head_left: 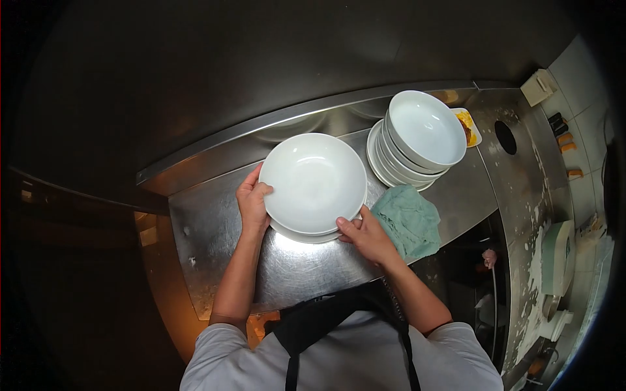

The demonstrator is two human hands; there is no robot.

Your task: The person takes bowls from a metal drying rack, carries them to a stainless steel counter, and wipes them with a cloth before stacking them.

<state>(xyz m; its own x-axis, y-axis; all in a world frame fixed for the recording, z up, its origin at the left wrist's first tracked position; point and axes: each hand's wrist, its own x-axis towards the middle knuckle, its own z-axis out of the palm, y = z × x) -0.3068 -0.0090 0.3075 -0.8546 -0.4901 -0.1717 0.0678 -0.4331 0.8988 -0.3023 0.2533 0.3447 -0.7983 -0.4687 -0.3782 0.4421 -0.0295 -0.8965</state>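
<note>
A round white shallow bowl (315, 182) is between my two hands over the steel counter, with the rim of another white dish (306, 238) showing just beneath it. My left hand (252, 201) grips its left edge, thumb over the rim and fingers underneath. At the lower right edge, my right hand (362, 233) holds the rim with its thumb on top. A crumpled green cloth (409, 221) lies right beside my right hand. Behind the cloth stands a stack of white dishes (386, 159), topped by a tilted deep white bowl (427, 127).
The steel counter (306, 277) has a raised back edge (261, 130) against a dark wall. A small white dish with yellow-orange contents (467, 128) sits behind the stack. Farther right are a round dark hole (505, 137) in a steel surface and a green-and-white container (557, 259).
</note>
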